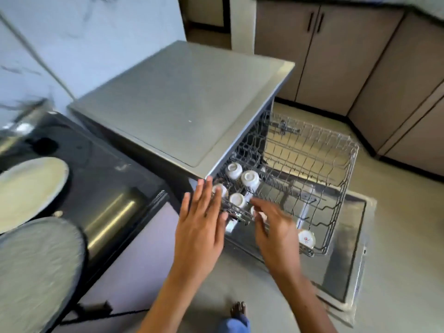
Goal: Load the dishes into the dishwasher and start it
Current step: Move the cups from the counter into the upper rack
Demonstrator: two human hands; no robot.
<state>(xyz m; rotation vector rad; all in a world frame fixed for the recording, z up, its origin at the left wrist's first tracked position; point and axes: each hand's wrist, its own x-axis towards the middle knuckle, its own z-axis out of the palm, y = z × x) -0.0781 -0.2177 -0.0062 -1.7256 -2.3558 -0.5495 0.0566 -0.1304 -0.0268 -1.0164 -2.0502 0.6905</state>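
From the head view, the silver freestanding dishwasher point(182, 99) fills the middle of the frame, its door point(346, 255) dropped flat toward the lower right and its grey wire upper rack point(312, 152) pulled out above that door. Small white ceramic cups point(249, 179) sit upside down in the rack's near left corner, and one more white cup with a red mark point(307, 239) lies at the rack's lower right edge. The left hand point(200, 227) hovers just left of centre with its fingers point(204, 191) straight and close together, tips at the rack's corner beside the cups. The right hand point(276, 229) reaches over the rack's near rail, fingers spread and relaxed, holding nothing. At the left edge, on the black bench point(101, 164), rest a cream round plate point(28, 188) and, lower, a grey round plate point(36, 272), both blurred.
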